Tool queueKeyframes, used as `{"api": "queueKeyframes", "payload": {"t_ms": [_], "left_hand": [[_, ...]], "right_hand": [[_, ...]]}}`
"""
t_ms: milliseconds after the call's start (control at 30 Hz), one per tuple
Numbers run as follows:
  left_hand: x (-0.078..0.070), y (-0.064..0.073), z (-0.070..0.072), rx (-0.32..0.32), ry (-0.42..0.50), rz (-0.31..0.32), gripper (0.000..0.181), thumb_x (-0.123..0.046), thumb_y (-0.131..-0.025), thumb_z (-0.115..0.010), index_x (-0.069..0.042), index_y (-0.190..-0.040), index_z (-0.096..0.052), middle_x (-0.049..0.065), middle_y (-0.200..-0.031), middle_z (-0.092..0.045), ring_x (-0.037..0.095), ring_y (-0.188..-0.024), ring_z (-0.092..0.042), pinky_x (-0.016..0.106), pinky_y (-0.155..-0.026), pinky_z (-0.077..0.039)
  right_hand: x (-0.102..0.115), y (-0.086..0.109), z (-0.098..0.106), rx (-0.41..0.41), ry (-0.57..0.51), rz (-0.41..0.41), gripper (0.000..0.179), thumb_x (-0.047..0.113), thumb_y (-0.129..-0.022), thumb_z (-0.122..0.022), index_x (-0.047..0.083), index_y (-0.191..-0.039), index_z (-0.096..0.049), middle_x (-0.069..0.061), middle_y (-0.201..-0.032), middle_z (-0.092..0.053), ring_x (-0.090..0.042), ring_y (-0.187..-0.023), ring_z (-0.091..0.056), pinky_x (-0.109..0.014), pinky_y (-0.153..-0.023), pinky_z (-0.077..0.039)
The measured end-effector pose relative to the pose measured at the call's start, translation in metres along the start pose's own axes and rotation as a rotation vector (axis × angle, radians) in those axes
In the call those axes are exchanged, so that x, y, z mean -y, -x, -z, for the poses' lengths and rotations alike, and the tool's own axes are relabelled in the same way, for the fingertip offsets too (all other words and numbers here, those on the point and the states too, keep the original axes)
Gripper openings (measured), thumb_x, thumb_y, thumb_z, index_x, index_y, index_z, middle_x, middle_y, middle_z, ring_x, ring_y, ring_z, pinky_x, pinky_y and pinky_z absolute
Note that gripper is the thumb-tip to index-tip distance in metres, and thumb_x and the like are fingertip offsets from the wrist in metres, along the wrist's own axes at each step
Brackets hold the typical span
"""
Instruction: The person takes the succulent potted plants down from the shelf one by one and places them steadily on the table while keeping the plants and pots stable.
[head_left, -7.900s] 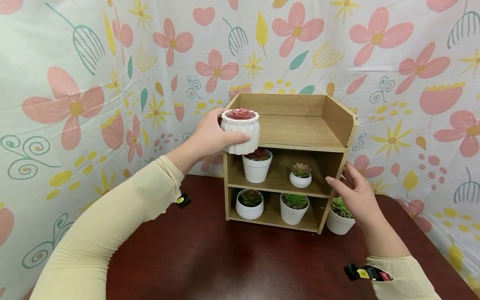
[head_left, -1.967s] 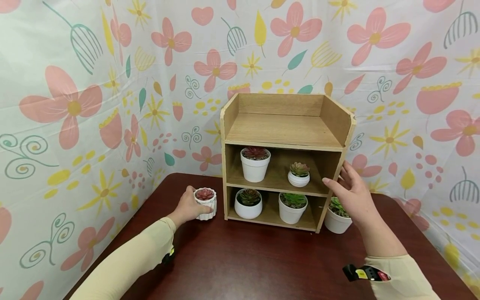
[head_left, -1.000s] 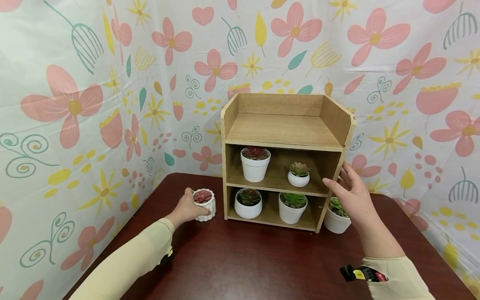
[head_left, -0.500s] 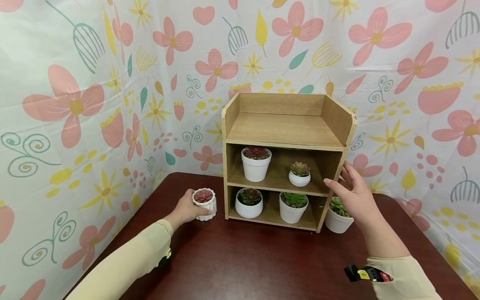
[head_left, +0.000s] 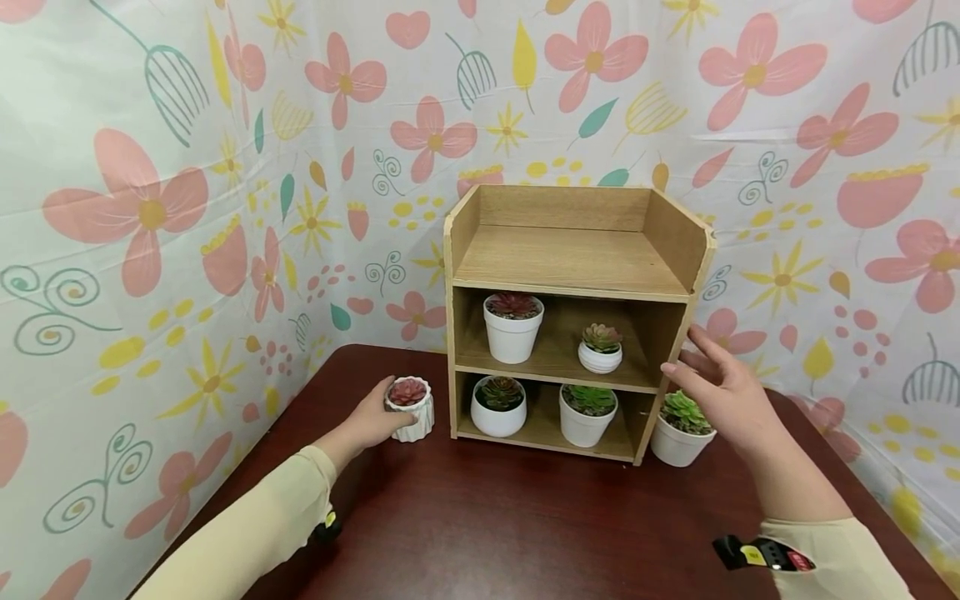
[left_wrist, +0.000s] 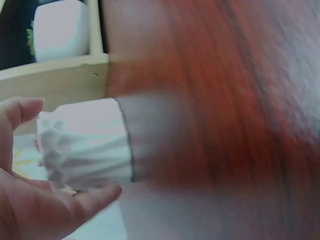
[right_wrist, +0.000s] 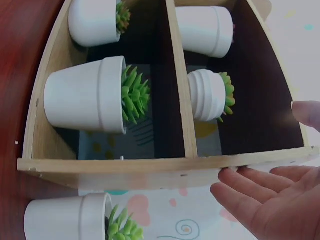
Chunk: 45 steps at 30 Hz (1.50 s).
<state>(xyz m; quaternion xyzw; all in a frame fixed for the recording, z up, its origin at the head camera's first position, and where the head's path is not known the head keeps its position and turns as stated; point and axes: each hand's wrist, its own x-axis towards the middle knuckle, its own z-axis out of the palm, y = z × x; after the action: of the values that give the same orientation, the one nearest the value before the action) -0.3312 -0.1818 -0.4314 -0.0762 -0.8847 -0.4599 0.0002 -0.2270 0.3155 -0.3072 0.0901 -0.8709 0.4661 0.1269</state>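
Only head view clearly shows pink succulent [head_left: 407, 392]; left hand [head_left: 371, 419] grips pot [left_wrist: 89, 145].

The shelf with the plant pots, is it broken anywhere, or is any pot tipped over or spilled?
The shelf looks a little chipped along its front edge near the top right corner, where it seems rough instead of smooth. The four pots in it stand upright, and I see nothing spilled.
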Motion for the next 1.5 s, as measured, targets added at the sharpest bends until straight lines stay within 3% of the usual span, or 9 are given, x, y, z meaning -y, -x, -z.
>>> {"api": "queueKeyframes", "payload": {"t_ms": [100,233,367,633,867,1067,1200,1333,1500], "left_hand": [[-0.009,0.002,0.002,-0.013,-0.055,-0.036,0.090,-0.029,-0.090,-0.073,0.000,-0.160,-0.026,0.027,-0.160,-0.038,0.042,-0.148,-0.038,0.058,-0.120,-0.034],[-0.027,0.002,0.008,-0.038,-0.050,-0.087,0.083,-0.036,-0.094,-0.069,-0.007,-0.161,-0.030,0.025,-0.162,-0.035,0.041,-0.149,-0.037,0.057,-0.119,-0.036],[-0.051,0.002,0.013,-0.061,0.073,-0.097,0.079,-0.040,-0.097,-0.067,-0.016,-0.162,-0.029,0.020,-0.160,-0.040,0.040,-0.142,-0.048,0.055,-0.114,-0.043],[-0.099,0.004,0.024,-0.124,0.281,-0.191,0.051,-0.038,-0.102,-0.061,-0.016,-0.147,-0.052,0.011,-0.148,-0.057,0.031,-0.140,-0.052,0.052,-0.117,-0.040],[-0.128,0.006,0.020,-0.111,0.371,-0.220,0.056,-0.038,-0.104,-0.057,-0.023,-0.156,-0.043,0.009,-0.154,-0.051,0.030,-0.148,-0.042,0.054,-0.121,-0.036],[-0.139,0.002,0.014,-0.078,0.416,-0.244,0.061,-0.037,-0.104,-0.058,-0.023,-0.159,-0.038,0.013,-0.161,-0.043,0.031,-0.149,-0.040,0.054,-0.122,-0.034],[-0.142,-0.001,0.011,-0.057,0.439,-0.254,0.064,-0.039,-0.103,-0.059,-0.026,-0.161,-0.034,0.010,-0.163,-0.041,0.029,-0.151,-0.038,0.054,-0.123,-0.032],[-0.144,-0.003,0.009,-0.050,0.457,-0.252,0.065,-0.040,-0.102,-0.060,-0.027,-0.161,-0.034,0.008,-0.163,-0.041,0.028,-0.152,-0.038,0.055,-0.124,-0.031],[-0.147,-0.003,0.004,-0.058,0.483,-0.247,0.065,-0.035,-0.102,-0.061,-0.026,-0.161,-0.035,0.010,-0.161,-0.042,0.029,-0.153,-0.035,0.055,-0.124,-0.031]], "right_hand": [[-0.001,0.004,0.004,-0.001,0.017,-0.008,0.079,0.038,-0.105,-0.059,0.013,-0.166,-0.016,-0.032,-0.152,-0.047,0.023,-0.105,-0.053,-0.004,-0.080,-0.046],[-0.004,0.012,0.009,-0.020,0.021,-0.014,0.076,0.036,-0.105,-0.060,0.009,-0.165,-0.021,0.005,-0.131,-0.070,0.021,-0.099,-0.058,-0.005,-0.079,-0.047],[-0.004,0.020,0.006,-0.164,-0.005,0.020,0.064,0.032,-0.102,-0.064,0.010,-0.158,-0.041,0.038,-0.107,-0.062,0.020,-0.096,-0.061,-0.005,-0.077,-0.048],[0.005,0.025,-0.026,-0.463,-0.077,0.113,0.035,0.017,-0.094,-0.076,-0.002,-0.123,-0.072,0.033,-0.096,-0.071,0.013,-0.085,-0.069,-0.006,-0.074,-0.052],[0.012,0.017,-0.051,-0.484,-0.072,0.103,0.039,0.020,-0.089,-0.083,0.005,-0.124,-0.074,0.022,-0.102,-0.074,0.015,-0.091,-0.067,-0.005,-0.077,-0.052],[0.015,0.006,-0.061,-0.432,0.023,0.013,0.052,0.038,-0.089,-0.081,0.008,-0.130,-0.071,-0.014,-0.122,-0.075,-0.001,-0.102,-0.073,-0.003,-0.078,-0.049],[0.018,-0.004,-0.067,-0.379,0.117,-0.036,0.066,0.050,-0.089,-0.078,0.006,-0.137,-0.066,-0.020,-0.131,-0.070,-0.031,-0.118,-0.071,-0.023,-0.088,-0.058],[0.021,-0.015,-0.075,-0.382,0.167,-0.060,0.071,0.050,-0.088,-0.077,0.003,-0.138,-0.064,-0.024,-0.133,-0.068,-0.040,-0.122,-0.066,-0.053,-0.100,-0.054],[0.024,-0.026,-0.083,-0.390,0.203,-0.078,0.073,0.047,-0.085,-0.081,0.000,-0.137,-0.063,-0.027,-0.129,-0.069,-0.041,-0.119,-0.067,-0.056,-0.098,-0.054]]}}
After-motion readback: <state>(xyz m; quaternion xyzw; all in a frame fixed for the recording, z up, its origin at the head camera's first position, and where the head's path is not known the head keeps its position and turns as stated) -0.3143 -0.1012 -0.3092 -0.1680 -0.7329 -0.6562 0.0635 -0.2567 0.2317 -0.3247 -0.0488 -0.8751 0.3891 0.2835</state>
